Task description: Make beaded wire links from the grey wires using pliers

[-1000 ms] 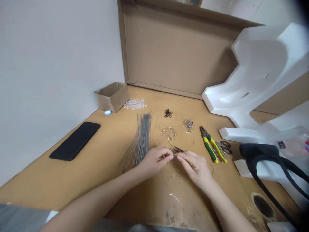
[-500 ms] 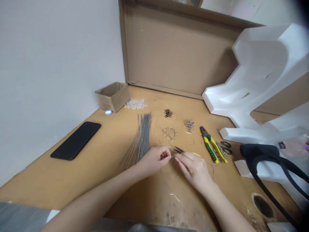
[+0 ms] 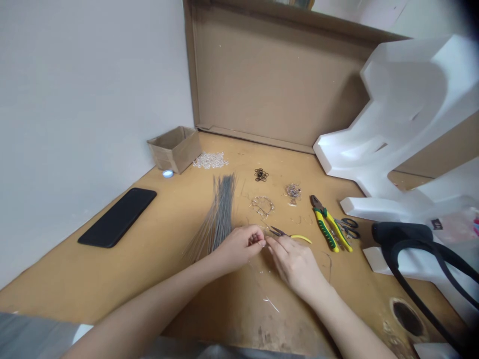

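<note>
My left hand is pinched closed beside the bundle of thin grey wires. Fingertips of my right hand are closed right beside it, and a tiny, thin metallic piece shows between the two hands. Exactly how each hand grips it is too small to tell. Just beyond my right hand lie small pliers with a yellow handle, partly covered by the fingers. A loose ring of bent wire pieces rests beyond both hands.
Yellow-green pliers and scissors lie at right, near white foam and a black strap. Behind are black rings, clear bits and a small cardboard box. A black phone-like slab is left.
My right hand has shifted slightly left and turned, uncovering more of the small pliers' yellow handle. My left hand has barely moved.
</note>
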Demonstrator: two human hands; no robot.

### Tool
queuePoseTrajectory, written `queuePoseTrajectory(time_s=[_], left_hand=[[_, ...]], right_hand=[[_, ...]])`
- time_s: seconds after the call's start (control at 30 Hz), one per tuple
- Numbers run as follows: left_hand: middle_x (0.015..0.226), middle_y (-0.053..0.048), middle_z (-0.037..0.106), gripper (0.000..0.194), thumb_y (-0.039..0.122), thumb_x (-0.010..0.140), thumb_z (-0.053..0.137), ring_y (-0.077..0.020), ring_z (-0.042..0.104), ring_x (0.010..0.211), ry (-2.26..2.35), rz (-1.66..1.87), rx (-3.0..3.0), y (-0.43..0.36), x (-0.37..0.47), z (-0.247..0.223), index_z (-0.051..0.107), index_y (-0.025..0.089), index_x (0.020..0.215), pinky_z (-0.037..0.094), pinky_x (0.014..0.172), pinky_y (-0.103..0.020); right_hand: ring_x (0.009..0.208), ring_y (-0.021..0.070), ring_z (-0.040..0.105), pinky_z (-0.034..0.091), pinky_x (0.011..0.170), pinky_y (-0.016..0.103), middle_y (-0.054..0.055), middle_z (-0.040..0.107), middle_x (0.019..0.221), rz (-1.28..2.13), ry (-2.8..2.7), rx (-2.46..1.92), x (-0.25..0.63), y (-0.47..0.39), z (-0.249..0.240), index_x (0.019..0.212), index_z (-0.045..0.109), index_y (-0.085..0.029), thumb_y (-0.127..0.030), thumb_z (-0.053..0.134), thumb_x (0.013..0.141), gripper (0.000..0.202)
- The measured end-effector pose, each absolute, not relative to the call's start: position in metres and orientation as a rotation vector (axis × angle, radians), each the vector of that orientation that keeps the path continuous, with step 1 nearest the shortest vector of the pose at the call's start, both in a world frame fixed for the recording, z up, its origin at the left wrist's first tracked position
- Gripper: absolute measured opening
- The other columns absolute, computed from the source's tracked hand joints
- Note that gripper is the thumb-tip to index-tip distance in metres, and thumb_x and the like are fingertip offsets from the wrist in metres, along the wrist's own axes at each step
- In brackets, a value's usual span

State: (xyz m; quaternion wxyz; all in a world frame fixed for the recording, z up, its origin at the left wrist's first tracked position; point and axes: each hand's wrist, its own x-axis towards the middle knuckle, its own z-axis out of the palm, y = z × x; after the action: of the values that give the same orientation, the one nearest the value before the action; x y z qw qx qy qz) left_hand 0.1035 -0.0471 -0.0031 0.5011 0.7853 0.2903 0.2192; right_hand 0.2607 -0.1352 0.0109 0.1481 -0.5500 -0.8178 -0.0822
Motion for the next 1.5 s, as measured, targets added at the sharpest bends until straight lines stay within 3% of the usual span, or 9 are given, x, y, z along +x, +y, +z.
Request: queuePoseTrajectory(time_s=[0.4, 0.6, 0.87, 1.1, 1.5], left_hand=[[0.074, -0.001, 0.056, 0.011, 0.019, 0.079, 0.042, -0.0120, 0.049, 0.068, 0.740, 0.646, 2.108, -0.055, 0.104, 0.007, 0.052, 0.017, 0.074, 0.038, 0.062, -0.023], [0.073, -0.001, 0.056, 0.011, 0.020, 0.079, 0.043, -0.0118, 0.049, 0.068, 0.703, 0.643, 2.168, -0.057, 0.104, 0.012, 0.053, 0.017, 0.074, 0.037, 0.062, -0.023], [0.066, 0.000, 0.058, 0.018, 0.030, 0.078, 0.050, -0.0098, 0.052, 0.061, 0.570, 0.462, 1.603, -0.042, 0.104, 0.005, 0.056, 0.014, 0.076, 0.040, 0.060, -0.021], [0.057, 0.003, 0.053, 0.017, 0.032, 0.073, 0.053, -0.0091, 0.051, 0.055, 0.657, 0.432, 1.528, -0.037, 0.104, 0.000, 0.056, 0.015, 0.074, 0.040, 0.059, -0.022], [0.058, 0.004, 0.050, 0.005, 0.021, 0.073, 0.049, -0.0079, 0.046, 0.053, 0.696, 0.507, 1.619, -0.047, 0.106, 0.001, 0.048, 0.016, 0.073, 0.036, 0.052, -0.019]], right_hand=[[0.080, 0.0194, 0.062, 0.049, 0.068, 0.028, 0.014, 0.065, 0.087, -0.196, -2.214, -1.602, 0.252, -0.137, 0.005, 0.109, 0.052, -0.009, -0.017, 0.034, 0.088, 0.029], [0.081, 0.0175, 0.062, 0.048, 0.071, 0.028, 0.010, 0.066, 0.090, 0.183, -2.083, -1.616, 0.255, -0.136, 0.009, 0.106, 0.055, -0.016, -0.020, 0.033, 0.090, 0.028], [0.069, 0.0146, 0.063, 0.048, 0.068, 0.026, 0.003, 0.066, 0.074, 0.429, -1.712, -1.576, 0.264, -0.133, 0.005, 0.106, 0.056, -0.019, -0.027, 0.033, 0.091, 0.029], [0.081, 0.0166, 0.059, 0.045, 0.073, 0.028, 0.007, 0.063, 0.089, 0.203, -1.962, -1.557, 0.264, -0.132, 0.013, 0.099, 0.058, -0.020, -0.024, 0.034, 0.090, 0.026], [0.061, 0.0134, 0.053, 0.032, 0.056, 0.022, 0.004, 0.059, 0.066, -0.156, -2.339, -1.724, 0.268, -0.130, 0.010, 0.093, 0.058, -0.018, -0.024, 0.033, 0.091, 0.026]])
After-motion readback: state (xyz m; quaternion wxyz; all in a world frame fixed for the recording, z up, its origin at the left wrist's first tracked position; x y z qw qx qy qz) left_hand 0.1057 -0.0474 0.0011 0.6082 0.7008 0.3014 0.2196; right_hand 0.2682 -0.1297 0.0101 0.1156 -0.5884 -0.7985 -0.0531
